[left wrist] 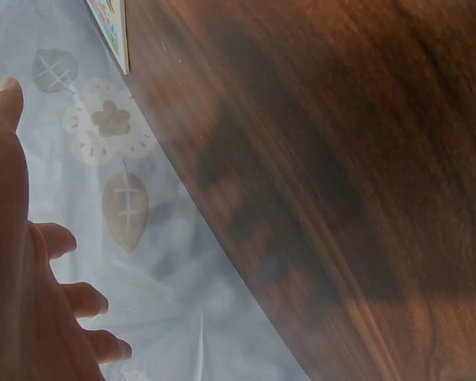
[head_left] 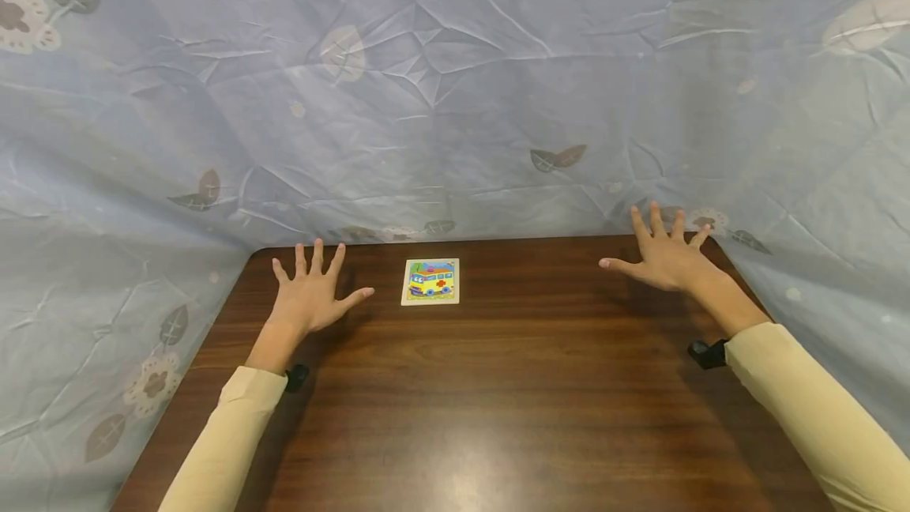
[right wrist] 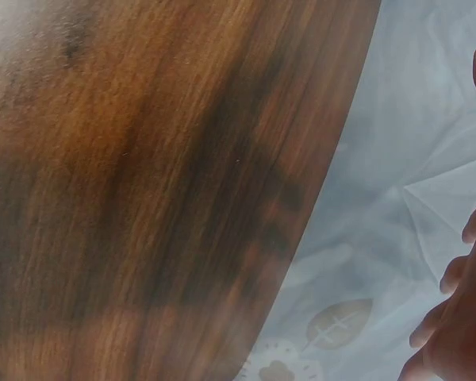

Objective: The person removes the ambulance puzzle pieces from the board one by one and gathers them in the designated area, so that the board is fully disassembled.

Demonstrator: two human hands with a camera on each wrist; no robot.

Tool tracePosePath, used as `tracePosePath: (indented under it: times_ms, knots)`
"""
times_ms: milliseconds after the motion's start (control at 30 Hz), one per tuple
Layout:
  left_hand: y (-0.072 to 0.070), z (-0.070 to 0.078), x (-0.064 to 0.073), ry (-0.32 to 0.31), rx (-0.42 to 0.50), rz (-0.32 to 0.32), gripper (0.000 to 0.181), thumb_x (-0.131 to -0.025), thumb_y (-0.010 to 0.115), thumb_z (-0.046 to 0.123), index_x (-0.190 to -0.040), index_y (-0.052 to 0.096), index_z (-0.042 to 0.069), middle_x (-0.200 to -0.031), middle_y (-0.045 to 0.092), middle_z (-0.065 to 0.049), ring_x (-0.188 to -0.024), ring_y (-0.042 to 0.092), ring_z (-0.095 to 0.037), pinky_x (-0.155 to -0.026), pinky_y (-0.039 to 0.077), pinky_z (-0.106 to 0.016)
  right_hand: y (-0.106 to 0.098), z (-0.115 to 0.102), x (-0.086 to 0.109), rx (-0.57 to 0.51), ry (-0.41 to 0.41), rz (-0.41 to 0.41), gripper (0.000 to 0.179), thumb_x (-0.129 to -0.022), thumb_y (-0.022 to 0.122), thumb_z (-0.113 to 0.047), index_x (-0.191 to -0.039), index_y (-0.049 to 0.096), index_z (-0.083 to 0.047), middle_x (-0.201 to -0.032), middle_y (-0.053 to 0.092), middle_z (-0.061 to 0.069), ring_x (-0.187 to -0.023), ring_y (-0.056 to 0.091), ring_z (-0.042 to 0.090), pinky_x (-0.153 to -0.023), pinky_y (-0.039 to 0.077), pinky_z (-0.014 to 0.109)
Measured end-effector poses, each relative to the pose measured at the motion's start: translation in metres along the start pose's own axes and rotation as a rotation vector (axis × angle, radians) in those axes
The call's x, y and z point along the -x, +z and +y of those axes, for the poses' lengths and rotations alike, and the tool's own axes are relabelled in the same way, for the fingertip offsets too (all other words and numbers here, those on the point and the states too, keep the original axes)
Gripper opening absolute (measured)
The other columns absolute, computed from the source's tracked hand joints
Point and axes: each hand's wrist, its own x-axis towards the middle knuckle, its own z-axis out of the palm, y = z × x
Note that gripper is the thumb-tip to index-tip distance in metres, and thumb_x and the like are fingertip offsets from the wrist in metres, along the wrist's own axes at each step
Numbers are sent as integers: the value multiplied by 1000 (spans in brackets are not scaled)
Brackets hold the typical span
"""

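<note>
A small square picture puzzle board (head_left: 430, 282) with a yellow ambulance on it lies flat near the table's far edge, left of the middle. To its left is my left hand (head_left: 307, 300), fingers spread and holding nothing. My right hand (head_left: 668, 257) is spread as well, well to the right of the board, with nothing in it. Both hands appear raised over the table, casting shadows on it. In the left wrist view only a corner of the board (left wrist: 117, 32) shows, beyond the left thumb. The right wrist view shows the right fingers (right wrist: 454, 274) at its edge.
The dark brown wooden table (head_left: 498, 385) has rounded far corners. Behind it and along both sides hangs a grey-blue cloth (head_left: 455, 117) printed with leaves and flowers. A dark wrist camera (head_left: 707, 354) sits under the right cuff, another (head_left: 296, 378) at the left.
</note>
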Motion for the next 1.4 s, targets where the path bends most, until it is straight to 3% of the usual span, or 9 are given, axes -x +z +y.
tracePosePath:
  times_ms: [467, 600, 700, 767, 900, 967, 1067, 1167, 1400]
  knots:
    - [5, 4, 4, 4, 1, -11, 112, -90, 28, 94, -171, 1, 21, -175, -3, -28, -159, -4, -60, -114, -6, -91, 2, 4, 3, -36, 10, -25, 125, -90, 41, -90, -167, -19, -12, -170, -23, 33, -150, -19, 70, -98, -7, 99]
    - [5, 6, 6, 11, 4, -14, 111, -91, 30, 93, -171, 2, 20, -176, -1, -26, -160, 1, -59, -115, -3, -90, 5, 3, 3, -56, -5, -33, 126, -91, 43, -89, -166, -20, -9, -168, -26, 34, -150, -21, 69, -99, 0, 99]
    - [6, 9, 5, 37, 3, -1, 107, -95, 32, 88, -171, 3, 18, -176, 6, -26, -159, 13, -58, -119, 6, -87, 6, -4, 2, -70, -26, -24, 126, -92, 43, -88, -167, -17, -7, -168, -23, 37, -150, -10, 72, -103, 9, 97]
    - [5, 12, 5, 62, 7, 17, 103, -99, 37, 82, -171, 7, 14, -175, 15, -26, -157, 25, -56, -120, 18, -83, 5, -11, 0, -71, -50, -9, 125, -92, 44, -87, -167, -14, -5, -169, -16, 40, -148, 1, 75, -105, 16, 95]
    - [7, 24, 1, 113, 36, 76, 90, -104, 46, 68, -168, 24, 10, -167, 39, -25, -146, 48, -51, -118, 37, -74, 4, -29, -5, -81, -127, 61, 120, -96, 53, -78, -168, 0, 1, -163, 14, 46, -140, 32, 71, -104, 37, 85]
    - [9, 33, 0, 127, 88, 107, 81, -106, 51, 61, -165, 34, 8, -159, 50, -26, -137, 57, -49, -112, 46, -70, 5, -38, -7, -105, -181, 99, 113, -98, 61, -68, -167, 8, 3, -151, 30, 45, -130, 44, 64, -99, 45, 76]
    - [14, 48, 0, 149, 193, 127, 68, -107, 56, 49, -158, 47, 5, -141, 59, -25, -120, 65, -44, -95, 58, -59, 8, -52, -12, -132, -253, 123, 103, -100, 67, -54, -165, 15, 7, -144, 39, 41, -125, 49, 55, -101, 48, 68]
    - [17, 66, -1, 178, 268, 125, 59, -107, 60, 42, -150, 56, 2, -134, 59, -22, -113, 66, -38, -85, 62, -52, 10, -67, -17, -154, -297, 105, 90, -102, 68, -45, -161, 26, 9, -147, 43, 40, -132, 50, 54, -107, 47, 67]
    - [21, 91, -8, 221, 279, 96, 58, -108, 60, 37, -150, 54, -2, -158, 51, -23, -145, 53, -43, -112, 53, -58, 18, -106, -34, -221, -370, 62, 59, -103, 68, -39, -141, 59, 6, -139, 64, 26, -127, 63, 43, -106, 54, 60]
